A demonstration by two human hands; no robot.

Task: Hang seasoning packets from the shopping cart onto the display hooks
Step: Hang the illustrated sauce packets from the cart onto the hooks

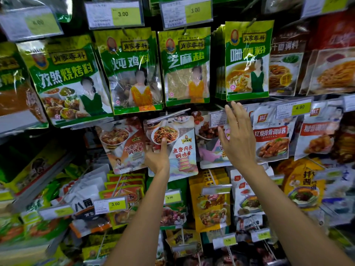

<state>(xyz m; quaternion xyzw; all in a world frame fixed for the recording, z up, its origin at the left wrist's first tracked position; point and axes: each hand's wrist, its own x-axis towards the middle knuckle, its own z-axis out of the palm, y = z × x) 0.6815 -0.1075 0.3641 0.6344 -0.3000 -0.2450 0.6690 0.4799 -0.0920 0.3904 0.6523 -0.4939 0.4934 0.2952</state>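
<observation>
Hook display (170, 115), left hand (157, 159) holding packet (183, 150) — long axis near-vertical

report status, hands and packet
Left hand grips pale glossy seasoning packet with red lettering, thumb on front. Right hand open, fingers straight, at clear plastic price-tag holder. Packet hung or not: cannot tell.

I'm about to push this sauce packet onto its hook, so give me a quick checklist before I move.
1. Left hand grips the yuxiang pork sauce packet, thumb on front: ok.
2. Packet upright, label facing out: ok.
3. Packet's hole lined up with the hook: cannot tell, the top edge is blurred.
4. Right hand free to help: ok, open, holding nothing.
5. Clear price tag out of the way: cannot tell.
</observation>
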